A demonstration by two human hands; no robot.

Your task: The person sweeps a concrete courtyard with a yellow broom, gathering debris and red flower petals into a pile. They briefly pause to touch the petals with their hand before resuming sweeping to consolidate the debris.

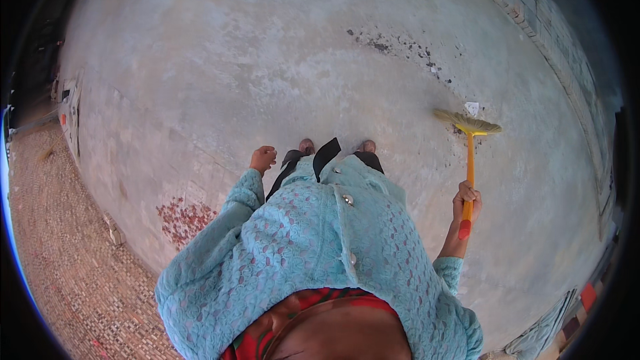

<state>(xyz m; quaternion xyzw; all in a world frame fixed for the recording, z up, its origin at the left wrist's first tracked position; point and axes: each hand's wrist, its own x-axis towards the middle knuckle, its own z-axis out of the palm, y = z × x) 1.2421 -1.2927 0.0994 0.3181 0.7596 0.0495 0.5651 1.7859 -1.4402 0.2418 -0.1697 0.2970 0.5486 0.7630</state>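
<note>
R hand: we see our R hand [466, 195] w/ its fingers wrapped round the orange handle of the broom [471, 160], nr the red end.
Broom: out in front on our R side; its yellow neck & wide tan bristles [468, 122] pt away from us, low by the floor [200, 73].
White scrap: we see 1 small white scrap [472, 108] just past the bristles; can't tell if they touch.
Dark bits: a long mess of dark bits [381, 47] is on the floor, farther off than the broom; a few more lie by the bristles.
L hand: our L hand [263, 159] hangs by our L side, fingers half bent; we can't tell if they're all the way closed.
Red bits: a patch of red bits [183, 220] is on the floor nr our L sleeve.
Us: blue coat [313, 240] w/ big shiny buttons; our 2 feet are apart.
Far L: brown paved ground [80, 247].
</note>
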